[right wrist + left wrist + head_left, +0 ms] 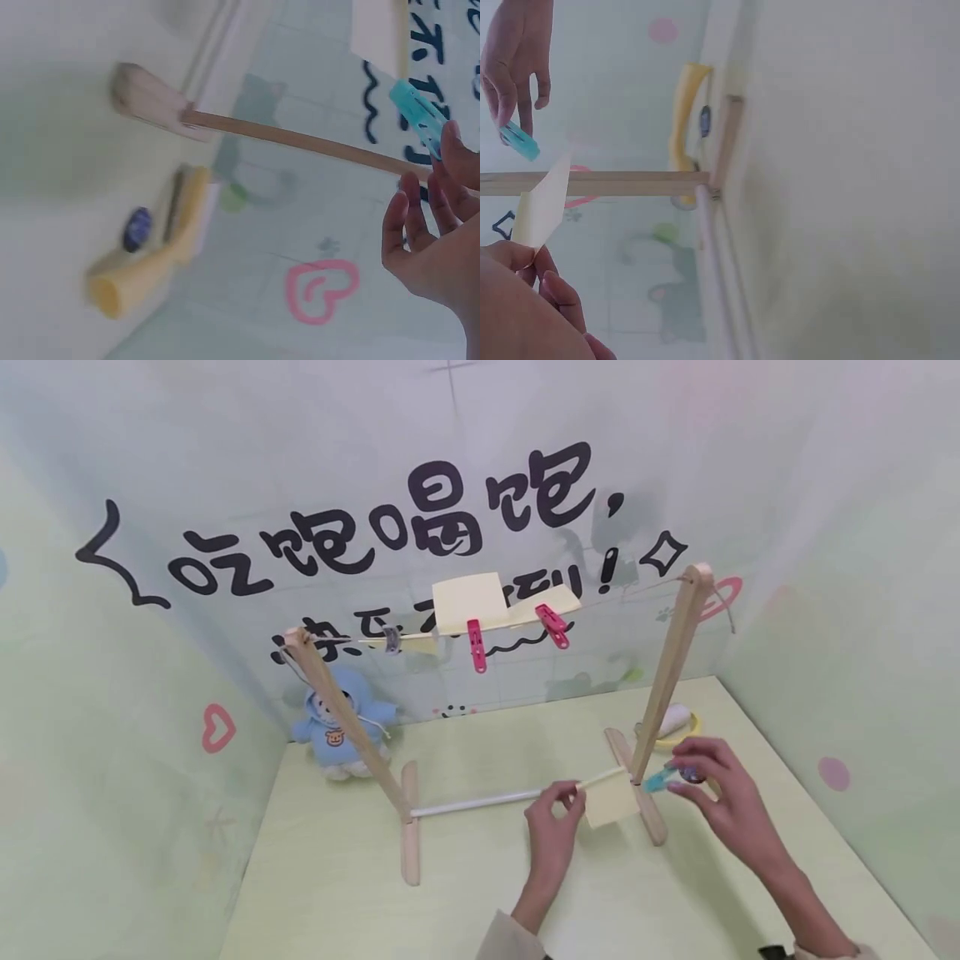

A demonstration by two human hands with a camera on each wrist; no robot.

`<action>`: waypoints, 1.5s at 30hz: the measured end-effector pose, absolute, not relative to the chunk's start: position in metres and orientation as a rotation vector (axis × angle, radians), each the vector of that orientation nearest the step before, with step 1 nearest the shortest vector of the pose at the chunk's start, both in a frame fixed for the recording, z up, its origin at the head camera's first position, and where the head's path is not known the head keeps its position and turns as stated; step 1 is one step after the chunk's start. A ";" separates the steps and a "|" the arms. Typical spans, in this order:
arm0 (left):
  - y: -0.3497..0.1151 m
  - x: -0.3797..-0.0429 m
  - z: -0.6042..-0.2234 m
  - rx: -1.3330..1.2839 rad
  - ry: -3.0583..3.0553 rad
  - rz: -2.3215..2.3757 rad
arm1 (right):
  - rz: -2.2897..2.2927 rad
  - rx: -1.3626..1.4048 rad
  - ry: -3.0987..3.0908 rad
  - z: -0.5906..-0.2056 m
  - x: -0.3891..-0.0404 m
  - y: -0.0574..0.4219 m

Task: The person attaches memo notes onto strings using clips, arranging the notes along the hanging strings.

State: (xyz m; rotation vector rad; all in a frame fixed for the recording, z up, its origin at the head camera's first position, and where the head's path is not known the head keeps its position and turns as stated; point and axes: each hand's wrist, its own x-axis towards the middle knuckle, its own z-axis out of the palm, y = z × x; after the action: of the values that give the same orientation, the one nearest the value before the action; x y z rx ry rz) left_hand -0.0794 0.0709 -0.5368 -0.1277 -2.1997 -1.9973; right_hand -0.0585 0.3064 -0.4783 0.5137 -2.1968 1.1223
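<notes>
My left hand (553,835) pinches a folded cream paper sheet (611,802) by its left edge; the left wrist view shows the two halves of the sheet (549,206) standing apart. Just right of the paper, my right hand (731,802) holds a teal clothespin (658,779) between thumb and fingers, apart from the sheet. Above and behind, a string carries a cream sheet (468,602) with a pink clothespin (477,646), another sheet (551,603) with a second pink clothespin (553,627), and a yellowish paper (418,645) with a greyish clip (392,640).
The string runs between a left wooden post (348,727) and a right wooden post (671,677). A white rod (480,800) joins their feet. A blue-clothed plush doll (341,727) sits behind the left post. Behind the right one lie a yellow ring (696,727) and a white roll (672,718).
</notes>
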 end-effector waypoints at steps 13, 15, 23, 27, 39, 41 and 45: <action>0.083 -0.156 -0.405 -0.317 -1.896 -2.053 | 0.902 0.796 -2.028 -0.305 -0.094 0.291; 0.088 -0.160 -0.392 -0.356 -1.861 -2.048 | 0.899 0.820 -2.031 -0.285 -0.101 0.290; 0.101 -0.174 -0.364 -0.326 -1.774 -2.129 | 0.847 0.787 -2.107 -0.228 -0.130 0.286; 0.105 -0.178 -0.358 -0.306 -1.694 -2.176 | 0.810 0.792 -2.140 -0.214 -0.141 0.278; 0.118 -0.181 -0.349 -0.298 -1.542 -2.204 | 0.766 0.837 -2.214 -0.208 -0.152 0.272; 0.120 -0.181 -0.348 -0.302 -1.520 -2.213 | 0.749 0.850 -2.218 -0.208 -0.153 0.272; 0.122 -0.180 -0.345 -0.302 -1.486 -2.237 | 0.719 0.875 -2.221 -0.207 -0.156 0.272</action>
State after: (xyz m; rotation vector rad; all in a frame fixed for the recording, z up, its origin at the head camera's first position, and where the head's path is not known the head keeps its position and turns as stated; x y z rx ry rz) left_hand -0.1804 0.1222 -0.3446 -0.3018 -1.4860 -2.2374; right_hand -0.1564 0.2724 -0.2072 0.8748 -2.2209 0.7187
